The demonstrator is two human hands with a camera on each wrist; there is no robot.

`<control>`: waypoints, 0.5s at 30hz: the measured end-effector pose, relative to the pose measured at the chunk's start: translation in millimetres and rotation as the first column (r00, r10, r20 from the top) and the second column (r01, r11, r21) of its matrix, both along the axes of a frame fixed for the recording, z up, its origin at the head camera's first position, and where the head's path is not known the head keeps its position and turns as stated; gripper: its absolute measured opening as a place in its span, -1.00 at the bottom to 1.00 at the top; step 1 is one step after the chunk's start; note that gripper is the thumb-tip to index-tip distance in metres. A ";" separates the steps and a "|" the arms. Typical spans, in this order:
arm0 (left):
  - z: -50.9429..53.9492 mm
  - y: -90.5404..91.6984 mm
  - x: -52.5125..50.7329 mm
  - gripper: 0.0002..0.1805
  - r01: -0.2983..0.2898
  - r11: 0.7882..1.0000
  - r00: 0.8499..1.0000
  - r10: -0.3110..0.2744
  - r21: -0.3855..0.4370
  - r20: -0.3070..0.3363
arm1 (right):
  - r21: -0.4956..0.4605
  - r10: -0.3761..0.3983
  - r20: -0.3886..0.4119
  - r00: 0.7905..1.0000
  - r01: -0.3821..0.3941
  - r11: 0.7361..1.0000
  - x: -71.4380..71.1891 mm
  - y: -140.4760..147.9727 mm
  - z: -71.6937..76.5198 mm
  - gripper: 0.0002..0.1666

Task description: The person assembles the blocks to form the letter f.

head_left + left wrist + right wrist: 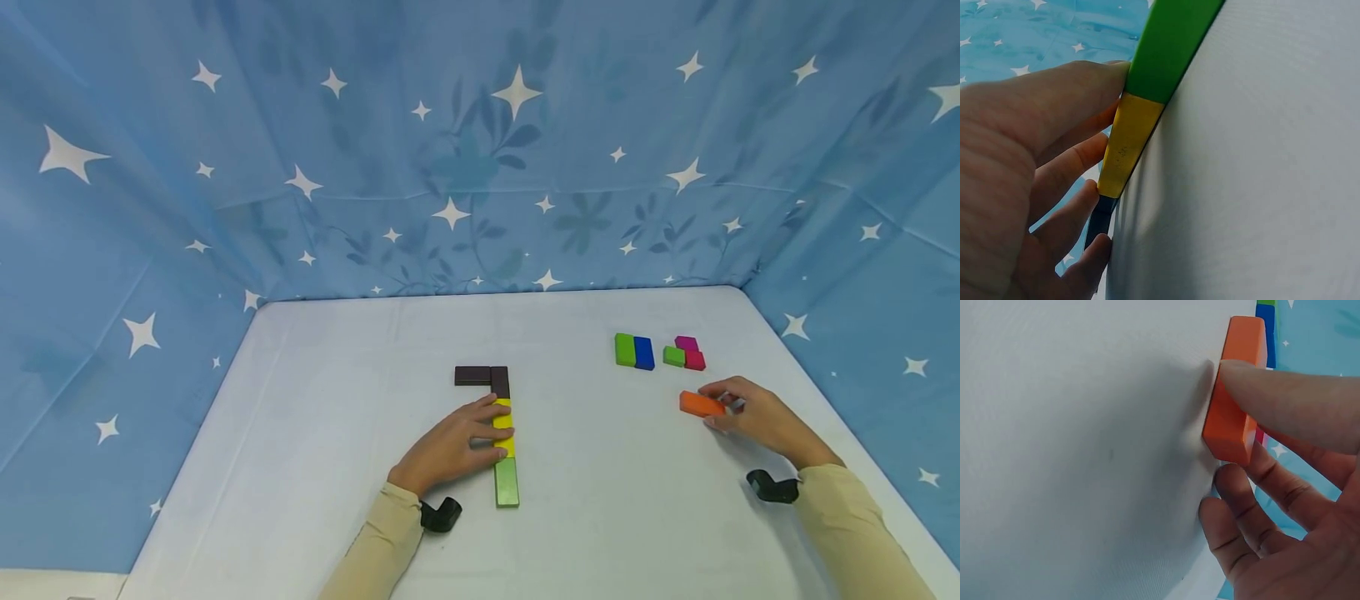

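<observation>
On the white table my left hand (459,443) touches a yellow block (504,446), its fingers spread across it. The thumb lies by the joint with the green block (1163,47), which continues the row toward me. Beyond the yellow, a dark block (500,382) stands in line, and another dark block (472,376) lies crosswise to its left. At the right, my right hand (765,421) pinches an orange block (1235,400) between thumb and fingers. Part of that block is hidden behind the thumb in the right wrist view.
Beyond the right hand lie a green block (625,349) and a blue block (643,352) side by side. To their right are a small green block (673,356), a magenta block (686,342) and a pinkish-red block (695,360). A blue star-patterned curtain (450,150) surrounds the table.
</observation>
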State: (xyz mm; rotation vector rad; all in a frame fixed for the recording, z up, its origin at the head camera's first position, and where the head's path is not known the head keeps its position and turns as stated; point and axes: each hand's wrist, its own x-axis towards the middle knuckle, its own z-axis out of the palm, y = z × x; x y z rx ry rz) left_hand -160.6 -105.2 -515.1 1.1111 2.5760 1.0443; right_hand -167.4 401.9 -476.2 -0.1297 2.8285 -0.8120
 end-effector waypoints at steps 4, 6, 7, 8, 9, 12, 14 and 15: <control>0.6 -0.1 0.2 -0.59 -0.008 1.000 1.000 0.008 -0.009 0.004 | 0.004 0.019 -0.023 1.000 -0.019 1.000 -1.0 -0.7 -2.1 -0.48; 0.9 0.1 0.0 -0.58 -0.012 1.000 1.000 0.012 -0.019 0.009 | 0.013 0.026 -0.032 0.999 -0.025 1.000 -1.5 -0.9 -2.5 -0.49; 1.2 0.2 0.0 -0.58 -0.014 1.000 1.000 0.015 -0.022 0.011 | 0.016 0.026 -0.034 0.999 -0.026 1.000 -1.7 -1.1 -2.3 -0.49; 1.6 0.4 0.1 -0.58 -0.015 1.000 1.000 0.015 -0.021 0.013 | 0.018 0.027 -0.034 0.999 -0.027 0.999 -2.1 -1.2 -2.2 -0.49; 1.8 0.5 0.2 -0.58 -0.015 1.000 1.000 0.015 -0.021 0.015 | 0.019 0.029 -0.035 0.999 -0.028 0.999 -2.5 -1.4 -1.8 -0.49; 2.3 0.9 0.7 -0.58 -0.011 1.000 1.000 0.011 -0.013 0.010 | 0.011 0.038 -0.045 0.998 -0.038 0.999 -4.3 -3.5 -0.1 -0.50; 2.1 0.8 0.9 -0.58 -0.009 1.000 1.000 0.009 -0.007 0.004 | 0.005 0.046 -0.054 0.998 -0.045 0.999 -6.4 -6.2 1.0 -0.50; 2.0 0.7 0.9 -0.58 -0.009 1.000 1.000 0.009 -0.007 0.003 | 0.003 0.051 -0.058 0.997 -0.051 0.999 -7.9 -8.0 1.6 -0.50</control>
